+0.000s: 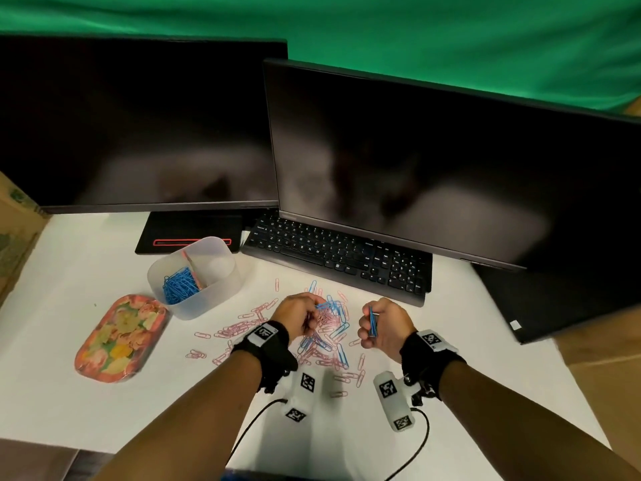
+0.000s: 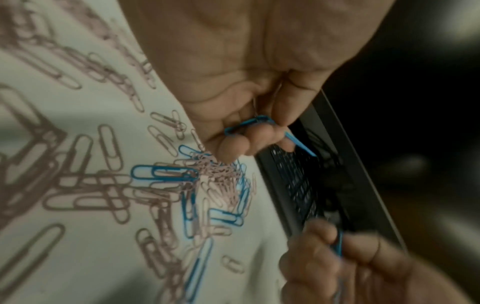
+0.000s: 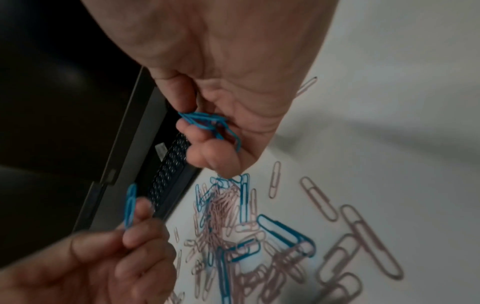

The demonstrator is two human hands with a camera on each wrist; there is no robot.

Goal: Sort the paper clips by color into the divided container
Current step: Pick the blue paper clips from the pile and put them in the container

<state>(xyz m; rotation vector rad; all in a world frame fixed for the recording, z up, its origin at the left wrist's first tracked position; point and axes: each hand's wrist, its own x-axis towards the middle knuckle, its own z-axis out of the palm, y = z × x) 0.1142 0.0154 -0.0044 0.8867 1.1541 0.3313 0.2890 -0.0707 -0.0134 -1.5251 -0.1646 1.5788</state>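
A loose pile of pink and blue paper clips (image 1: 322, 336) lies on the white table (image 1: 104, 394) in front of the keyboard. My left hand (image 1: 312, 312) hovers over the pile with its fingers curled round a blue clip (image 2: 246, 124). My right hand (image 1: 368, 322), just to the right, grips a small bunch of blue clips (image 3: 205, 122) upright. The translucent divided container (image 1: 222, 289) stands to the left behind the pile. Its left compartment holds a heap of blue clips (image 1: 178, 284), and a pink clip (image 1: 192, 269) leans along the divider.
A black keyboard (image 1: 341, 258) runs right behind the pile, under two dark monitors (image 1: 433, 168). A floral oval tin (image 1: 119, 338) lies left of the container. A cardboard box (image 1: 14, 230) sits at the far left. Cables trail from both wrist cameras toward me.
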